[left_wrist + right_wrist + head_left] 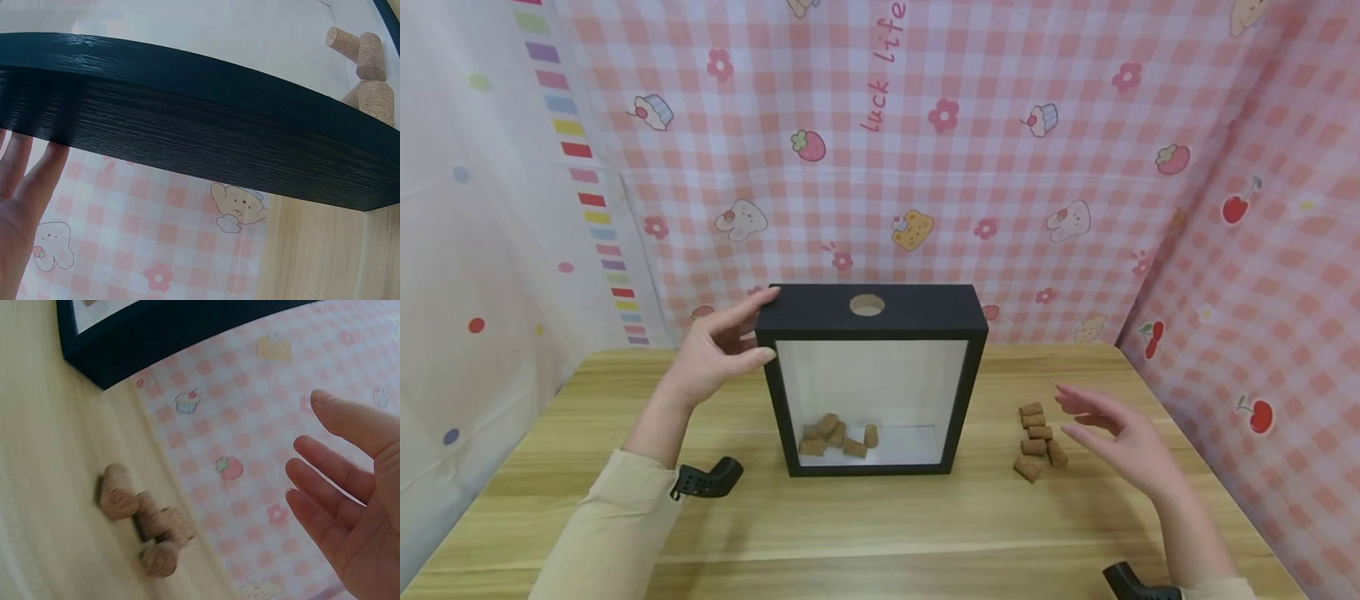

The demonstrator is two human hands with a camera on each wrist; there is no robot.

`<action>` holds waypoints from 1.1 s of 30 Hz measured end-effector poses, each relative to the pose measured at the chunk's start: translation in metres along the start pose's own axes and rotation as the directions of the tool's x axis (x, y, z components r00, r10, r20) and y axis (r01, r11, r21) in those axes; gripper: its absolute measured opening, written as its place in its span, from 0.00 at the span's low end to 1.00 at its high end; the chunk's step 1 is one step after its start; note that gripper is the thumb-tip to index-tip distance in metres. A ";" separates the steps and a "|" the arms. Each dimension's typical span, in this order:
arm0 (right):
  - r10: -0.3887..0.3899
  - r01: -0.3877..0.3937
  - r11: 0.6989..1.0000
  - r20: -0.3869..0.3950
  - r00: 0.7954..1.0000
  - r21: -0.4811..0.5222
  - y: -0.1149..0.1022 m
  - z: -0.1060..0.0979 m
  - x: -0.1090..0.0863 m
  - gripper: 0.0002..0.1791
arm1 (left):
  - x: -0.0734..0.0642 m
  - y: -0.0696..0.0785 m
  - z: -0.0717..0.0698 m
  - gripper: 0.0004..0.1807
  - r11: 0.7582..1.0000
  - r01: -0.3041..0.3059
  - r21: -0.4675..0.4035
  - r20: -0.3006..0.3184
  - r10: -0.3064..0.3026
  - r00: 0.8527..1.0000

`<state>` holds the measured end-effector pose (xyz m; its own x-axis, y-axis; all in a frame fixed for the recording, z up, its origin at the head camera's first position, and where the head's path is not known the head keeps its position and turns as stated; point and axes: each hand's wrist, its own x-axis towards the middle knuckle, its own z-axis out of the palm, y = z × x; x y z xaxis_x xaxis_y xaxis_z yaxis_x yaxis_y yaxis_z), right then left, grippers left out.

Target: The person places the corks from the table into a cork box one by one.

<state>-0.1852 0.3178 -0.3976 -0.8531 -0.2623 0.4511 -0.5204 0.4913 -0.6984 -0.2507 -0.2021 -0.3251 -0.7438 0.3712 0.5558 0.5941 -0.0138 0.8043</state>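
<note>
A black-framed shadow box [895, 333] with a clear front and a round hole [867, 306] in its top stands upright on the table. Several wine corks [854, 448] lie at its bottom, mostly on the left side. My left hand [707, 354] holds the box by its upper left corner, thumb at the front, other fingers at the top and rear. To the right of the box, more wine corks [1033, 447] lie loosely grouped on the wood. My right hand [1120, 442] hovers just right of them, fingers loosely bent, holding nothing; the right wrist view shows the palm bare.
The wood-grain table [880, 533] ends at a pink checked cloth [880, 192] hanging behind. More patterned cloth [1247, 275] hangs along the right, and a white dotted cloth [490, 250] along the left. A black wrist mount [707, 481] sits on the left forearm.
</note>
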 end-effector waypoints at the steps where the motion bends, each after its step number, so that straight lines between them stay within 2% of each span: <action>1: 0.013 -0.013 1.000 -0.003 1.000 0.005 0.002 0.001 -0.002 0.27 | 0.000 0.000 0.000 0.37 1.000 0.000 -0.001 0.001 0.000 1.000; 4: 0.031 -0.031 0.999 -0.008 0.999 0.016 0.008 0.003 -0.008 0.28 | 0.000 0.000 0.000 0.37 1.000 0.000 -0.002 0.003 0.000 1.000; 9: 0.020 -0.019 0.999 -0.011 1.000 0.050 0.015 0.011 -0.017 0.29 | 0.000 0.000 0.000 0.37 1.000 -0.004 -0.007 0.002 0.004 1.000; 16: 0.064 -0.065 0.997 0.032 0.997 0.033 0.026 0.024 -0.025 0.30 | 0.000 -0.001 0.000 0.37 1.000 -0.003 -0.009 0.005 0.003 1.000; 25: -0.017 0.018 1.000 0.120 0.993 -0.007 0.033 0.038 -0.030 0.29 | 0.000 0.000 0.000 0.37 1.000 -0.005 0.013 0.002 0.005 1.000; 33: -0.074 0.077 0.996 0.086 0.994 -0.036 0.036 0.049 -0.033 0.28 | -0.001 0.000 0.000 0.37 1.000 -0.004 0.000 0.003 0.004 1.000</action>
<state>-0.1776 0.3037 -0.4648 -0.8124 -0.3681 0.4522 -0.5830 0.4994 -0.6409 -0.2503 -0.2026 -0.3255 -0.7405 0.3736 0.5586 0.5971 -0.0154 0.8020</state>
